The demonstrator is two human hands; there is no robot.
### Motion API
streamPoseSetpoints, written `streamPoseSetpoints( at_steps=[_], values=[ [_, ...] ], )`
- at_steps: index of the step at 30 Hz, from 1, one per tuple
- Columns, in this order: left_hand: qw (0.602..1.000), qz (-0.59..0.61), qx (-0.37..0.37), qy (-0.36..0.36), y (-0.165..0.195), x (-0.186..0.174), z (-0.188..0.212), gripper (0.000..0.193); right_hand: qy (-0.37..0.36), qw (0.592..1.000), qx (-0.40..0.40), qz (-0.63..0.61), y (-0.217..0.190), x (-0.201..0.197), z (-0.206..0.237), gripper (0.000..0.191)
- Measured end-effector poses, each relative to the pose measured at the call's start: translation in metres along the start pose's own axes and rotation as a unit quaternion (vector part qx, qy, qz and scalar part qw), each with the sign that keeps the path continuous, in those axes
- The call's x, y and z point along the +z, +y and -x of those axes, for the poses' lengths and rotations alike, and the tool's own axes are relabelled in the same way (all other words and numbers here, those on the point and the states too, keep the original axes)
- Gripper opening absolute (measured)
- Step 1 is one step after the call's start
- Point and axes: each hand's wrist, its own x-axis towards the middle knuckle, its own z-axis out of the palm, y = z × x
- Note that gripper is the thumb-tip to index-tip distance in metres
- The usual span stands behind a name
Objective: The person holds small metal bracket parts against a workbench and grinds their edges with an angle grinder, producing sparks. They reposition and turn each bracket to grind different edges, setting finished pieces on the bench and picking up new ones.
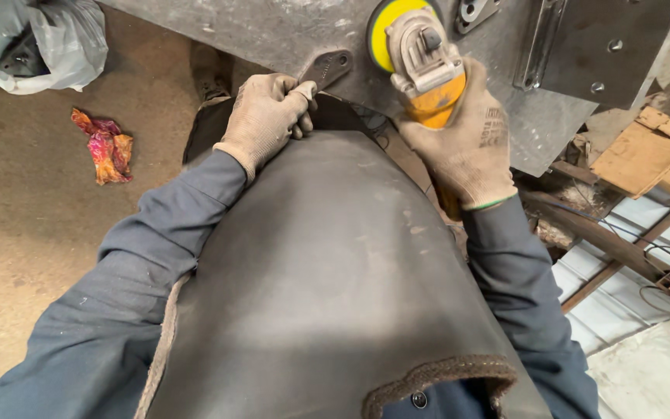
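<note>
Head view looks down our own front first: a dark, smooth leather apron (pixel 335 279) with a rough stitched hem covers us, and blue cloth sleeves (pixel 157 256) run out on both sides. Beyond the apron, our left hand (pixel 267 115), in a knitted beige glove, has its fingers curled tight around the apron's top edge, just below a small dark metal bracket (pixel 327 68). Our right hand (pixel 465 138), gloved the same, has its fingers wrapped around the yellow body of an angle grinder (pixel 426 66), whose grey head and yellow round disc (pixel 385 31) lie against a big grey steel plate (pixel 288 27). We judge that grinding of the plate's face is in hand; the next pass calls for a steady grip and the disc kept flat. Farther left on the dusty floor (pixel 40 225) lie a crumpled red wrapper (pixel 105 146) and a white plastic bag (pixel 36 39); at right, worn wooden boards (pixel 653 151).
</note>
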Motion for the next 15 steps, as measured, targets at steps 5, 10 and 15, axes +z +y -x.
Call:
streamPoseSetpoints(
  at_steps=[5, 10, 15],
  values=[
    [0.998, 0.053, 0.004, -0.018, -0.004, 0.001, -0.004, 0.032, -0.041, 0.999, 0.001, 0.020, -0.005, 0.013, 0.004, 0.071],
    [0.997, 0.073, -0.005, -0.017, -0.006, 0.000, -0.004, 0.031, -0.049, 0.998, 0.000, 0.026, -0.010, 0.014, 0.005, 0.073],
    [0.998, 0.058, -0.008, -0.014, -0.005, 0.000, -0.005, 0.032, -0.038, 0.999, 0.009, 0.032, -0.011, 0.014, 0.007, 0.072]
  ],
)
